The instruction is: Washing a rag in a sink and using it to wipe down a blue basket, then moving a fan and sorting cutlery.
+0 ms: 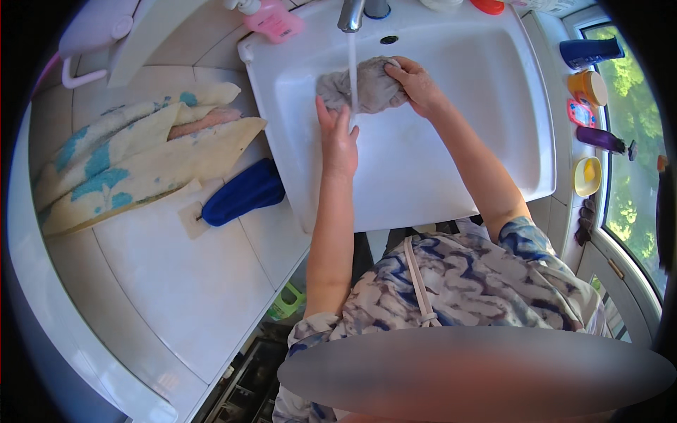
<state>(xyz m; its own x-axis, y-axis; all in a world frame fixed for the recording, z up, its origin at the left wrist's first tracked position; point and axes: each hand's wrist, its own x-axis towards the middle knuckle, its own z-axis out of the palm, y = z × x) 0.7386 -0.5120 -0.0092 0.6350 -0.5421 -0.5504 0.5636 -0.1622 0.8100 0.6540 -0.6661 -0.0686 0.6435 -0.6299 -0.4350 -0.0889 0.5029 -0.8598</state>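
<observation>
A wet, crumpled grey cloth (378, 89) hangs over the white sink (451, 176), and a stream of water from the tap (350, 15) falls across it. My right hand (417, 86) grips the cloth's right end, thumb on top and fingers curled around the edge. At the lower left edge of the cloth is my left hand (338, 141), its fingers stretched out and apart beside the water. The fingertips seem to touch the cloth; whether they bear any of its weight I cannot tell.
A pink pump bottle (273, 21) stands at the sink's back left corner. Left of the sink, a cream and blue towel (148, 158) and a dark blue cloth item (245, 194) lie on white tiles. Bottles and small containers, including an orange jar (589, 88), line the windowsill at right.
</observation>
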